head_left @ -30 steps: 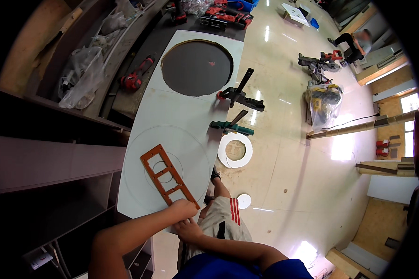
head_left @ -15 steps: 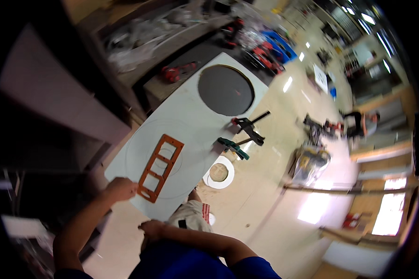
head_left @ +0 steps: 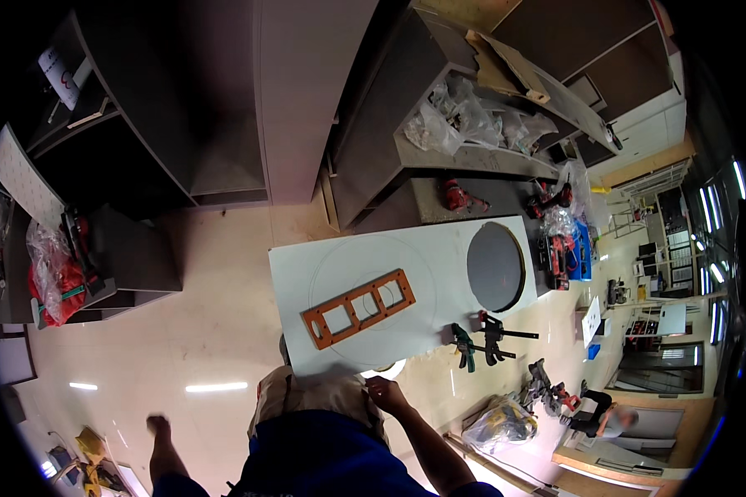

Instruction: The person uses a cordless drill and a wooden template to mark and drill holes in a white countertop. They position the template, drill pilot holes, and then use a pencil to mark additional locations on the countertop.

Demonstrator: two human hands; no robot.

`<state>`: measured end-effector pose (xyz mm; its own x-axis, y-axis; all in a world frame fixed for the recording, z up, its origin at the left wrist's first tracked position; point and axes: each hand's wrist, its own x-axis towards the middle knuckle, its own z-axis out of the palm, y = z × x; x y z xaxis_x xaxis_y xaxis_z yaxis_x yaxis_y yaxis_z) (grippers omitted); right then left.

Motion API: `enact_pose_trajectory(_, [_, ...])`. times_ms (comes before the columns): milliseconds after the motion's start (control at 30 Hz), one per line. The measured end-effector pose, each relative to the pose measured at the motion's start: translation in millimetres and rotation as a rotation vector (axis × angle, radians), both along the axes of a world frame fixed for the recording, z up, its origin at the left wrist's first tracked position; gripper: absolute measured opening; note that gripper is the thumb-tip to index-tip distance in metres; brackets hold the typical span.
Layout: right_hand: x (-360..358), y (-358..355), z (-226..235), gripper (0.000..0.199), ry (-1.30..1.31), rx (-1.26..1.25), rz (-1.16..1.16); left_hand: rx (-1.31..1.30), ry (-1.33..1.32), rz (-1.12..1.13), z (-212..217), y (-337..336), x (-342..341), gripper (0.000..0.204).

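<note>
Right hand (head_left: 383,393) sits at the near edge of the white panel (head_left: 439,248), fingers curled loosely together and gripping nothing I can make out; whether they touch the panel edge cannot be told. Left hand (head_left: 155,427) hangs low over the pale floor (head_left: 182,331), well apart from the panel, blurred, so its fingers cannot be read.

Grey cabinets (head_left: 224,99) fill the far side, their shelves dark. The panel lies flat in front of them, with a faint circle drawn on it and a round dark cutout (head_left: 495,267) toward its right end. On the panel, just beyond the right hand and slightly to its left, lies the orange template (head_left: 358,307), a long frame with three square openings, set at a slant. Two bar clamps (head_left: 482,338) grip the near edge of the panel to the right of the hand. A red bag (head_left: 54,286) rests on a low shelf at far left. Another person (head_left: 597,410) crouches on the floor at far right.
</note>
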<state>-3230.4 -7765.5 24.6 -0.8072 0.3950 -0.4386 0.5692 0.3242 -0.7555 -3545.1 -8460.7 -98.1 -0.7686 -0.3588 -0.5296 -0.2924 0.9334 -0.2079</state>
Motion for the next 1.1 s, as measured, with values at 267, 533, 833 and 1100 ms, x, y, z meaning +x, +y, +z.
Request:
enact_pose_trajectory(267, [-109,52,29,0.036,0.200,0.360,-0.066,0.754,0.297,0.425,-21,65,56,0.017])
enact_pose_trajectory(533, [-148,101,31,0.043,0.234,0.326,-0.039,1.272,0.304,0.066,113,365,-43,0.010])
enact_pose_trajectory(833, [-61,113,20,0.033,0.321,0.294,-0.118,1.128,0.155,-0.081,170,471,-25,0.032])
enact_pose_trajectory(1100, [-47,134,6,0.030,0.586,0.134,-0.001,0.932,-0.007,-0.114,186,511,41,0.030])
